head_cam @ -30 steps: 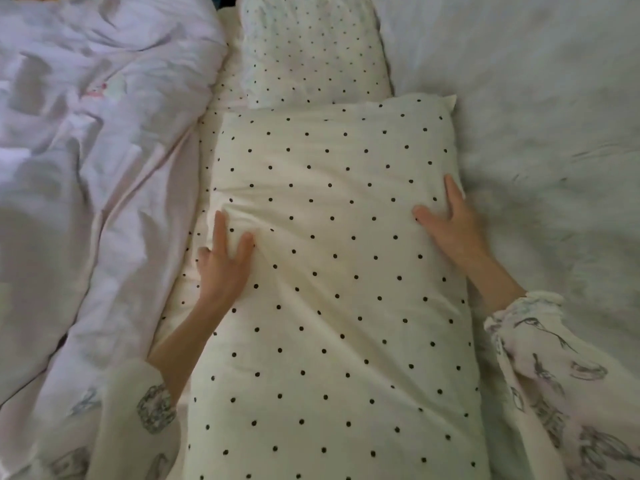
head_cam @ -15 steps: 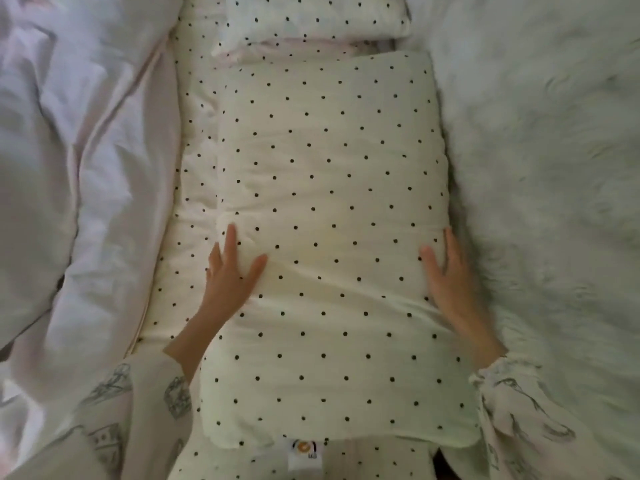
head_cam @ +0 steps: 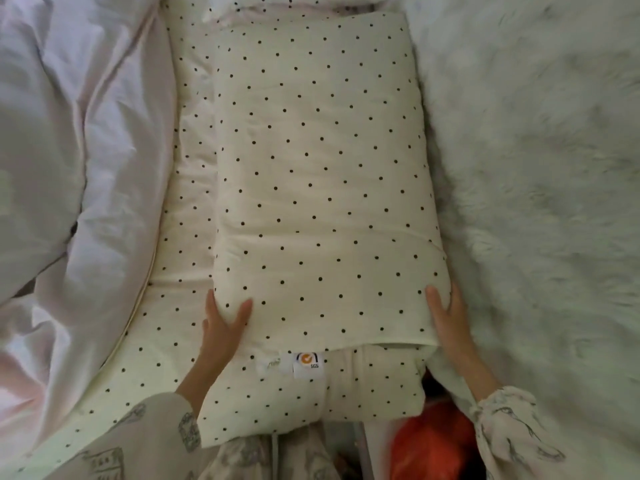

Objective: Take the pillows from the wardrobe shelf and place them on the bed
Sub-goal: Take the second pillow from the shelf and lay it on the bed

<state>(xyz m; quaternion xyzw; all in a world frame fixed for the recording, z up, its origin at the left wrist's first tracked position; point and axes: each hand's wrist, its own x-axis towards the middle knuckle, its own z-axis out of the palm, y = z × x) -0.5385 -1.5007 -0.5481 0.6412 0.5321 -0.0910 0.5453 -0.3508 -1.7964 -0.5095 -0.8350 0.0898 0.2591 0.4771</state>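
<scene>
A cream pillow with black dots (head_cam: 318, 174) lies lengthwise on the bed, on top of a second dotted pillow (head_cam: 311, 400) whose near end with two small labels sticks out below it. My left hand (head_cam: 221, 334) clasps the top pillow's near left corner, thumb on top and fingers along the side. At the near right corner my right hand (head_cam: 450, 327) grips the edge the same way. A third dotted pillow (head_cam: 294, 1) shows only as a strip at the top.
A crumpled white duvet (head_cam: 69, 168) fills the left side. A fluffy white blanket (head_cam: 536, 185) covers the right. Dotted bedding (head_cam: 180, 209) lies beside the pillows. Something orange (head_cam: 429, 445) shows at the bottom near my patterned sleeves.
Both hands have slid from the pillow's middle down to its near corners. The pillow now lies farther up, and the lower pillow's labelled end has come into sight.
</scene>
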